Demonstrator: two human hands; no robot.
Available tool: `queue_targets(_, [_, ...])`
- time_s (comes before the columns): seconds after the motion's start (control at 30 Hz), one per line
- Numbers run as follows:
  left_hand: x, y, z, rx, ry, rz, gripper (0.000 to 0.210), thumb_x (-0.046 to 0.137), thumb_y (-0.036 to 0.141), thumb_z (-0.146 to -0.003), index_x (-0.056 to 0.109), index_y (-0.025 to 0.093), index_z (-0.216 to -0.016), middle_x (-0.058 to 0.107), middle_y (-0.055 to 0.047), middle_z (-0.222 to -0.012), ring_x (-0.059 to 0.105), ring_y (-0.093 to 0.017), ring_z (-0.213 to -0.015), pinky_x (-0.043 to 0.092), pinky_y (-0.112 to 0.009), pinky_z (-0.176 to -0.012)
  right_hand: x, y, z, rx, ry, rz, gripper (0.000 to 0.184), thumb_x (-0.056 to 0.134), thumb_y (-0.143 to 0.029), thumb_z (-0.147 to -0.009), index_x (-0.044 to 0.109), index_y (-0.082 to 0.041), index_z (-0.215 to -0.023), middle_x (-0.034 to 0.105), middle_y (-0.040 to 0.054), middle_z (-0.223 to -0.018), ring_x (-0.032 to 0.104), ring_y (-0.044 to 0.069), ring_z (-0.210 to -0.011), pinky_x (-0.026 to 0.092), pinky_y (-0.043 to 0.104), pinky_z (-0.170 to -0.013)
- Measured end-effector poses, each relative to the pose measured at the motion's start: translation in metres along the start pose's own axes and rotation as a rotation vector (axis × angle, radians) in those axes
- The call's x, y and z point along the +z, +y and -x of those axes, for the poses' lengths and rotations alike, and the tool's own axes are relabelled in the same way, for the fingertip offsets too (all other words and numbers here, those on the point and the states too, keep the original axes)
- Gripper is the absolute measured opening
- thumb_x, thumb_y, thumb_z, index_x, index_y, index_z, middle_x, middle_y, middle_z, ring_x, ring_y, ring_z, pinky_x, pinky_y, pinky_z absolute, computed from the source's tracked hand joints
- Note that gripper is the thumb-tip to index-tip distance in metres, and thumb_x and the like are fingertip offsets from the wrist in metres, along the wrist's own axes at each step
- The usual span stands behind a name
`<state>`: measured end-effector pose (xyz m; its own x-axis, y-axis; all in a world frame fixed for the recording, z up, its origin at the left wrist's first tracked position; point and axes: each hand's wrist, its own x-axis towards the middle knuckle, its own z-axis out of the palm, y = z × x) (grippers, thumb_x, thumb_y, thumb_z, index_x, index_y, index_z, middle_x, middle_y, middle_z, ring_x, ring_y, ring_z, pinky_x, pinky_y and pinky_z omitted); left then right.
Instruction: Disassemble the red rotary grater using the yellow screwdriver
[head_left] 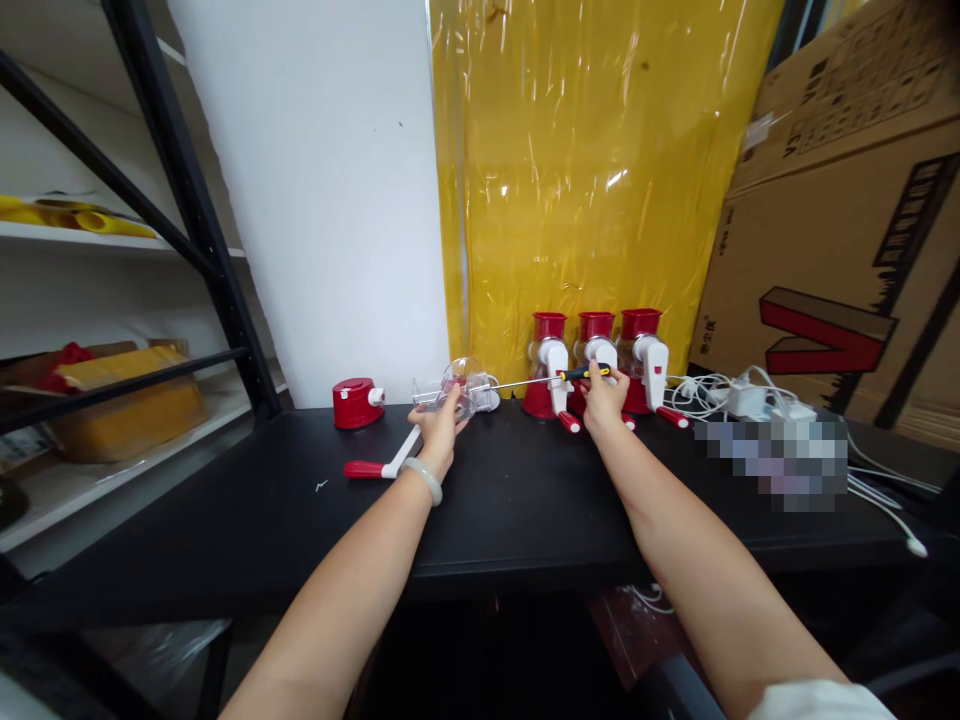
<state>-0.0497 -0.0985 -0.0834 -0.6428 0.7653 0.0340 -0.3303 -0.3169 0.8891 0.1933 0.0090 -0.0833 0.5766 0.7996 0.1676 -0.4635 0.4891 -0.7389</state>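
At the far left, a black-framed shelf rack (172,160) carries yellow rolls (97,220) on one level and a yellow box (135,395) lower down. The black counter (510,520) spans the view beside it, bearing a small white scrap (322,486) and a red base (356,403) with a white knob. Next, a red-gripped crank (388,469) slants up to the left hand (437,435), in front of a white panel (330,200). That hand, a pale bracelet (424,478) at its wrist, grasps a clear plastic part (469,374) near the counter's back edge. A yellow plastic curtain (585,160) hangs behind. The right hand (604,400) pinches a screwdriver (571,374), its shaft reaching left to the clear part; whether the tip touches is unclear. Three red and white graters (598,325) stand in a row, then white cables (701,395) with adapters (746,400), and a large cardboard box (832,240) at the right.
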Motion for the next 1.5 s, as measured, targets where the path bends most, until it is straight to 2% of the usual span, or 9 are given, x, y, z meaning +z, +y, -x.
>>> queue_targets(0.33, [0.0002, -0.0008, -0.0006, -0.006, 0.001, 0.019, 0.071, 0.088, 0.036, -0.08, 0.029, 0.027, -0.118, 0.068, -0.01, -0.11, 0.076, -0.02, -0.085, 0.066, -0.035, -0.07, 0.0023, -0.0021, -0.0037, 0.075, 0.009, -0.027, 0.03, 0.066, -0.02, -0.08, 0.05, -0.025, -0.105, 0.066, -0.0044, -0.091, 0.07, 0.01, -0.073, 0.058, 0.021, -0.066])
queue_targets(0.47, [0.0006, 0.0, 0.0, -0.005, 0.001, 0.023, 0.072, 0.089, 0.036, -0.079, 0.029, 0.027, -0.118, 0.068, -0.008, -0.107, 0.076, -0.021, -0.086, 0.066, -0.036, -0.07, 0.0035, -0.0064, -0.0004, 0.084, -0.027, -0.109, 0.024, 0.064, -0.033, -0.089, 0.046, -0.027, -0.104, 0.067, -0.0051, -0.092, 0.071, 0.009, -0.072, 0.06, 0.024, -0.069])
queue_targets(0.57, [0.001, 0.0003, 0.0005, -0.021, 0.012, 0.047, 0.074, 0.09, 0.036, -0.076, 0.029, 0.028, -0.117, 0.068, -0.007, -0.105, 0.076, -0.021, -0.085, 0.066, -0.035, -0.07, 0.0038, -0.0063, -0.0001, 0.026, -0.025, -0.143, 0.036, 0.072, -0.044, -0.085, 0.045, -0.028, -0.104, 0.067, -0.0051, -0.09, 0.071, 0.01, -0.072, 0.061, 0.026, -0.071])
queue_targets(0.7, [0.0012, 0.0002, 0.0001, -0.016, 0.023, 0.045, 0.074, 0.091, 0.035, -0.076, 0.029, 0.028, -0.116, 0.068, -0.008, -0.107, 0.076, -0.021, -0.086, 0.066, -0.037, -0.07, 0.0024, -0.0037, -0.0031, 0.018, -0.014, -0.132, 0.043, 0.081, -0.041, -0.078, 0.048, -0.026, -0.101, 0.067, -0.0042, -0.088, 0.07, 0.01, -0.07, 0.059, 0.023, -0.067])
queue_targets(0.83, [0.0015, 0.0008, 0.0004, -0.018, 0.011, 0.039, 0.07, 0.088, 0.035, -0.08, 0.029, 0.028, -0.117, 0.068, -0.008, -0.108, 0.076, -0.02, -0.086, 0.066, -0.036, -0.071, 0.0024, -0.0022, -0.0055, 0.033, -0.009, -0.129, 0.032, 0.073, -0.032, -0.08, 0.052, -0.025, -0.103, 0.067, -0.003, -0.09, 0.071, 0.011, -0.076, 0.06, 0.024, -0.07])
queue_targets(1.0, [0.0018, 0.0011, 0.0031, -0.005, -0.013, 0.017, 0.07, 0.088, 0.035, -0.08, 0.029, 0.027, -0.116, 0.068, -0.009, -0.109, 0.076, -0.021, -0.086, 0.066, -0.036, -0.07, 0.0046, -0.0025, -0.0047, 0.011, -0.011, -0.186, 0.03, 0.063, -0.025, -0.083, 0.043, -0.026, -0.104, 0.067, -0.0022, -0.095, 0.074, 0.013, -0.081, 0.062, 0.029, -0.076])
queue_targets(1.2, [0.0012, 0.0013, 0.004, -0.016, -0.005, 0.022, 0.071, 0.089, 0.035, -0.079, 0.029, 0.027, -0.115, 0.068, -0.009, -0.108, 0.076, -0.02, -0.083, 0.065, -0.036, -0.071, 0.0041, -0.0033, -0.0006, -0.019, -0.065, -0.177, 0.041, 0.072, -0.04, -0.084, 0.039, -0.028, -0.104, 0.066, -0.002, -0.1, 0.072, 0.012, -0.08, 0.063, 0.03, -0.076])
queue_targets(1.33, [0.0012, 0.0022, 0.0043, -0.02, -0.02, 0.028, 0.07, 0.088, 0.035, -0.08, 0.028, 0.027, -0.117, 0.069, -0.01, -0.109, 0.076, -0.021, -0.084, 0.065, -0.035, -0.069, 0.0017, -0.0033, -0.0011, -0.052, -0.039, -0.107, 0.048, 0.078, -0.051, -0.08, 0.043, -0.028, -0.104, 0.065, -0.0034, -0.092, 0.068, 0.01, -0.069, 0.06, 0.024, -0.064])
queue_targets(1.5, [0.0015, 0.0026, 0.0048, -0.033, 0.024, 0.025, 0.073, 0.09, 0.035, -0.077, 0.029, 0.027, -0.116, 0.069, -0.009, -0.107, 0.076, -0.021, -0.084, 0.065, -0.035, -0.07, 0.0008, -0.0039, -0.0038, 0.026, 0.023, -0.045, 0.042, 0.079, -0.044, -0.08, 0.048, -0.026, -0.104, 0.065, -0.0044, -0.087, 0.068, 0.01, -0.066, 0.057, 0.021, -0.058])
